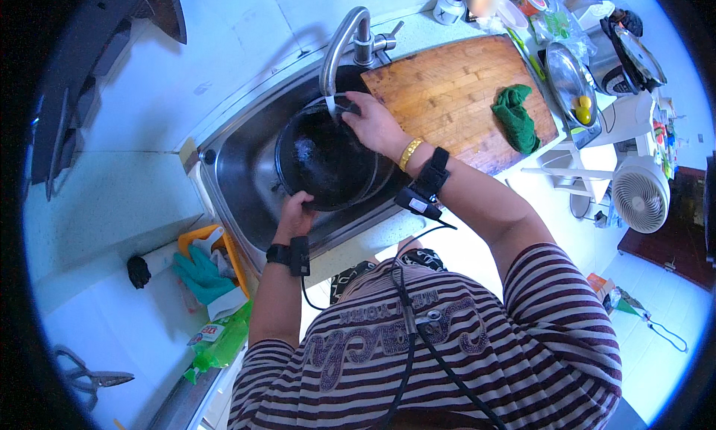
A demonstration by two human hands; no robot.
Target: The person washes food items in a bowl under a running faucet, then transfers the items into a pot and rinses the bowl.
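Observation:
A dark round pot is held in the stainless steel sink, beneath the curved faucet. Water runs from the spout at the pot's far edge. My left hand grips the near rim, thumb on top. At the far right edge, close to the stream, my right hand has thumb and fingers closed around a dark part of the pot, which looks like a handle. A pale curved edge shows beside the pot on the right; whether it belongs to a second vessel is unclear.
A wooden cutting board overlaps the sink's right side, with a green cloth on it. Left of the sink, an orange bin holds teal gloves. Scissors lie lower left. A metal tray holds yellow fruit.

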